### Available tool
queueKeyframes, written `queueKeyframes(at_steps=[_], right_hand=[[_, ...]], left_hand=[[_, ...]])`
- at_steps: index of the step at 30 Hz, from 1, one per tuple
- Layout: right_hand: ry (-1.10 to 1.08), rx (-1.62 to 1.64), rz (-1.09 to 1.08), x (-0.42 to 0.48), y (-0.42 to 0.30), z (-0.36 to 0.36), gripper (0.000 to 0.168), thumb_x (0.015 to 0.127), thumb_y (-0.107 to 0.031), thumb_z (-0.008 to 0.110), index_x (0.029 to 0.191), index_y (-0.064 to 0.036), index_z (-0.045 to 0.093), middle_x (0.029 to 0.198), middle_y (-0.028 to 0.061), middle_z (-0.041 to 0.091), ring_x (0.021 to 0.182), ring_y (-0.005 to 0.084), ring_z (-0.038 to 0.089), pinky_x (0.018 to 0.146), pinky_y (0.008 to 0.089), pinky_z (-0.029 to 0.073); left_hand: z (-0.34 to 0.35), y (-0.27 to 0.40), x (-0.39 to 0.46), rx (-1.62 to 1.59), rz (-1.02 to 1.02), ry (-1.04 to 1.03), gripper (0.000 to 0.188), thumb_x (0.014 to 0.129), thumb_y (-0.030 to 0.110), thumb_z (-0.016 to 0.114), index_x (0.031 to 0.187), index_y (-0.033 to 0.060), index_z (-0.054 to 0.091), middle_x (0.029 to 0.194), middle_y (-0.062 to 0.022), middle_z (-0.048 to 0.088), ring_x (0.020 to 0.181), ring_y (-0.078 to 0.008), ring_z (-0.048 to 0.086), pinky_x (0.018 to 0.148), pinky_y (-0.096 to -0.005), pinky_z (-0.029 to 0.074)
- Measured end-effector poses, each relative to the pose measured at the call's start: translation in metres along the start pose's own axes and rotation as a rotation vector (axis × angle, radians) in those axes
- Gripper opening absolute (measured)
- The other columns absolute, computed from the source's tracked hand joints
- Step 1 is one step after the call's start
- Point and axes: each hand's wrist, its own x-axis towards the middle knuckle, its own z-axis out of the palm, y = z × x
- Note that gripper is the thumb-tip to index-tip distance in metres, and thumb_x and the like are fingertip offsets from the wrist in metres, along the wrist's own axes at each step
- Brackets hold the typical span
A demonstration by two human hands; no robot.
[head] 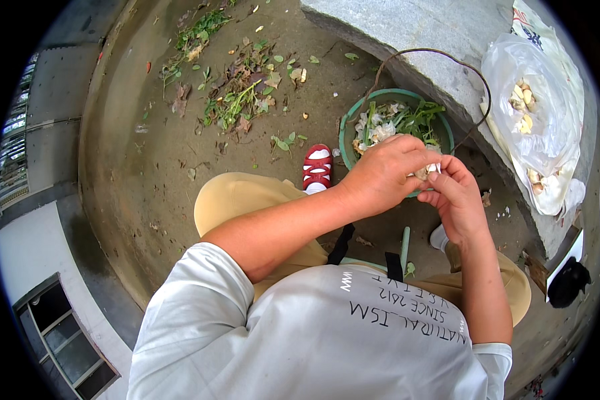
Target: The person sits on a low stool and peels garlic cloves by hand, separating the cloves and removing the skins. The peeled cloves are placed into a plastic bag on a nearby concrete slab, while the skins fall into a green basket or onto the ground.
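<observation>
My left hand (387, 170) and my right hand (455, 195) meet over the near rim of a green bucket (346, 150). Pinched between the fingertips of both is a piece of garlic (423, 173) with papery skin on it. Fingers cover much of it, so I cannot tell whether it is a single clove or part of a bulb. Inside the bucket lie white garlic skins (381, 131) and green plant stems and leaves (420, 120). The bucket's thin curved handle (442, 51) arches up and across the edge of the stone slab.
On the grey stone slab (380, 22) at right, a clear plastic bag (505, 65) holds peeled garlic cloves (526, 95). Unpeeled garlic (536, 180) lies beside it on a white printed sack (572, 80). Leaf litter (237, 100) is scattered over the ground at left. A black object (569, 284) sits lower right.
</observation>
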Motion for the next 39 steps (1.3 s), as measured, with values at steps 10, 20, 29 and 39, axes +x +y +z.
queueKeyframes(at_steps=[10,20,29,39], right_hand=[[-0.112,0.100,-0.061,0.0028,0.0002,-0.0052,0.016,0.079,-0.002,0.055,0.094,-0.004,0.049,0.091,0.0053,0.058,0.078,0.0101,0.057,0.064,0.0227,0.048],[-0.104,-0.025,-0.124,0.0016,-0.0011,-0.0092,0.018,0.077,-0.001,0.056,0.094,-0.003,0.048,0.090,0.0072,0.058,0.079,0.0114,0.057,0.067,0.0238,0.048],[-0.087,-0.072,-0.139,0.0007,-0.0027,-0.0063,0.020,0.074,0.002,0.056,0.092,-0.001,0.047,0.089,0.0072,0.057,0.078,0.0116,0.058,0.066,0.0234,0.048],[-0.047,-0.127,-0.116,0.0011,0.0004,-0.0045,0.018,0.074,0.007,0.046,0.091,0.001,0.046,0.085,0.0081,0.057,0.072,0.0119,0.058,0.064,0.0238,0.049]], left_hand=[[-0.0031,0.0081,0.0034,-0.147,-0.123,-0.014,0.037,0.065,-0.002,0.064,0.100,0.0067,0.057,0.091,-0.0091,0.056,0.078,-0.0220,0.056,0.066,-0.0301,0.047],[0.0000,0.0050,0.0013,-0.088,0.006,-0.022,0.038,0.066,0.000,0.064,0.102,0.0067,0.055,0.091,-0.0107,0.056,0.085,-0.0289,0.055,0.073,-0.0353,0.045],[-0.0014,0.0053,0.0013,-0.075,-0.012,-0.030,0.035,0.064,-0.002,0.063,0.097,0.0066,0.056,0.088,-0.0102,0.057,0.083,-0.0290,0.054,0.073,-0.0363,0.044],[-0.0007,0.0065,0.0007,0.033,0.044,-0.068,0.043,0.062,-0.005,0.063,0.102,0.0080,0.060,0.089,-0.0087,0.061,0.078,-0.0254,0.057,0.070,-0.0332,0.046]])
